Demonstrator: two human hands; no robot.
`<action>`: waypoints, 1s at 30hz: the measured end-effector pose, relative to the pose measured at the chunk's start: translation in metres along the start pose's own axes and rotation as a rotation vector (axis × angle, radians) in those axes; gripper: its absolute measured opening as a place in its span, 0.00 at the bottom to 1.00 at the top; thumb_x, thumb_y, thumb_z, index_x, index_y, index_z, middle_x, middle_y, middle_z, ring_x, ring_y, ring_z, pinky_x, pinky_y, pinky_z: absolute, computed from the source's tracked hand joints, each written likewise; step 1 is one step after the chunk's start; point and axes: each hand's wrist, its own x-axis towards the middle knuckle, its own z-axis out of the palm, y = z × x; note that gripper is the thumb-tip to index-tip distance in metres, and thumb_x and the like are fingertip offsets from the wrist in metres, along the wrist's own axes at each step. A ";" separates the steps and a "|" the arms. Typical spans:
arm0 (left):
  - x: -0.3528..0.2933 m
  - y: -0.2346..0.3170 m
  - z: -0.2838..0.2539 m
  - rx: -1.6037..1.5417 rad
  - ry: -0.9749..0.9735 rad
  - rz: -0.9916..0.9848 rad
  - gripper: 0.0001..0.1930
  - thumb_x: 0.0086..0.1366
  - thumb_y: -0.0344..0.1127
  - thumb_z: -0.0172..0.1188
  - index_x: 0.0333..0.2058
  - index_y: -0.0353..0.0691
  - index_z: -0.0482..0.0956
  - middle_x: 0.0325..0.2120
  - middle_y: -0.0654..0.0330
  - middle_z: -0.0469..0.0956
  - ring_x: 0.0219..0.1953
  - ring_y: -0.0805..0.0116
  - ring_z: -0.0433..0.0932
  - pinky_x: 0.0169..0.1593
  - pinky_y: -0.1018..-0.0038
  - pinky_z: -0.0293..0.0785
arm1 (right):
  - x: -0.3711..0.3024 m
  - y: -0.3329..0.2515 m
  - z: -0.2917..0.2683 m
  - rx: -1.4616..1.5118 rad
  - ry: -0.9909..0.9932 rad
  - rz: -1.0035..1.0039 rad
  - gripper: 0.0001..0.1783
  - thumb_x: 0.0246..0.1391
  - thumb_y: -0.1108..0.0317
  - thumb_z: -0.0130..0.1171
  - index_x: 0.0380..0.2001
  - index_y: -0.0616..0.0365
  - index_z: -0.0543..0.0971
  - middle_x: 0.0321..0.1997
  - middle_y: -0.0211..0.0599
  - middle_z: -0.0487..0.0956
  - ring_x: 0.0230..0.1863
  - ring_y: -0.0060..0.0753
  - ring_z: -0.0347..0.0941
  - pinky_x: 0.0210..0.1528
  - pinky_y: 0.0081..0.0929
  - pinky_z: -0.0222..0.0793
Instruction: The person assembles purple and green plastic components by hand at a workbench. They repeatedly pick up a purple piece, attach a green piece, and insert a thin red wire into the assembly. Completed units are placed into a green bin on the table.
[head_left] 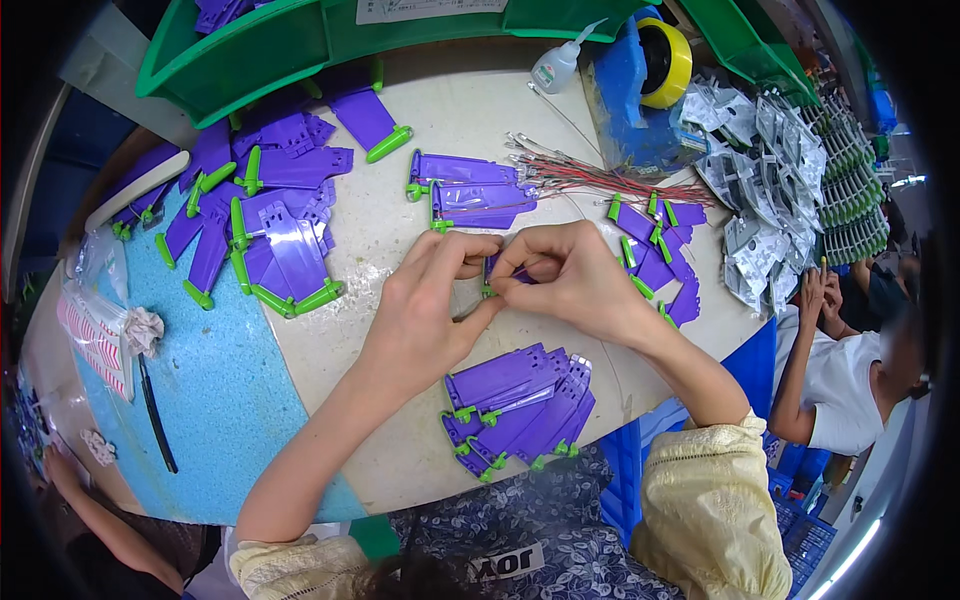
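My left hand [425, 300] and my right hand [575, 285] meet over the middle of the table, fingers pinched on a small purple plastic piece [489, 268] with a bit of green. Most of that piece is hidden by the fingers. Just beyond lie two purple panels [480, 203] with green ends. A bundle of thin red and white wires [620, 183] stretches away from them to the right. Nearer my body rests a fanned stack of purple panels [525, 400] with green tips. Smaller purple and green pieces [655, 250] are heaped beside my right hand.
Purple and green panels [285, 235] pile up at the left. Behind stand a green bin [330, 45], a dropper bottle [555, 70] and a blue tape dispenser [625, 90]. Silvery parts [765, 200] crowd the right. Co-workers sit at both sides; one wears a white shirt [845, 385].
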 end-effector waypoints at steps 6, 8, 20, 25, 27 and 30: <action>0.001 0.000 -0.001 0.029 0.008 0.005 0.23 0.48 0.22 0.72 0.44 0.34 0.75 0.40 0.51 0.78 0.42 0.58 0.82 0.46 0.68 0.82 | 0.007 0.002 -0.008 -0.146 0.025 -0.006 0.03 0.49 0.77 0.63 0.29 0.66 0.81 0.26 0.25 0.79 0.26 0.07 0.64 0.26 0.13 0.59; 0.001 0.000 0.001 0.003 0.026 0.028 0.22 0.49 0.21 0.70 0.44 0.33 0.74 0.36 0.50 0.77 0.40 0.55 0.80 0.44 0.66 0.80 | 0.007 0.004 -0.008 -0.273 0.015 -0.084 0.04 0.50 0.78 0.63 0.30 0.66 0.81 0.28 0.23 0.79 0.26 0.06 0.63 0.25 0.11 0.57; 0.003 0.001 -0.002 0.109 0.008 -0.014 0.18 0.47 0.21 0.72 0.34 0.33 0.72 0.42 0.51 0.82 0.41 0.60 0.83 0.44 0.71 0.84 | 0.000 0.004 -0.004 -0.336 0.066 -0.187 0.03 0.47 0.78 0.64 0.28 0.66 0.81 0.22 0.27 0.75 0.20 0.11 0.57 0.21 0.20 0.52; 0.004 -0.001 -0.003 0.161 0.008 0.052 0.16 0.46 0.20 0.72 0.32 0.33 0.73 0.43 0.53 0.82 0.41 0.62 0.82 0.44 0.71 0.84 | -0.004 0.001 0.001 -0.311 0.160 -0.185 0.06 0.43 0.75 0.65 0.26 0.66 0.80 0.21 0.44 0.77 0.21 0.35 0.71 0.25 0.31 0.65; 0.004 -0.001 -0.002 0.158 0.007 0.034 0.16 0.46 0.20 0.72 0.32 0.33 0.73 0.43 0.54 0.82 0.41 0.63 0.82 0.44 0.71 0.84 | 0.004 -0.001 -0.005 -0.401 0.129 -0.240 0.05 0.42 0.76 0.64 0.25 0.66 0.80 0.24 0.47 0.78 0.23 0.43 0.74 0.28 0.36 0.69; 0.005 0.002 -0.002 0.161 0.008 0.012 0.16 0.46 0.20 0.72 0.32 0.33 0.75 0.43 0.54 0.82 0.40 0.64 0.82 0.44 0.72 0.84 | 0.010 0.000 -0.005 -0.497 0.095 -0.403 0.04 0.43 0.77 0.62 0.26 0.67 0.80 0.26 0.48 0.79 0.27 0.49 0.76 0.31 0.40 0.71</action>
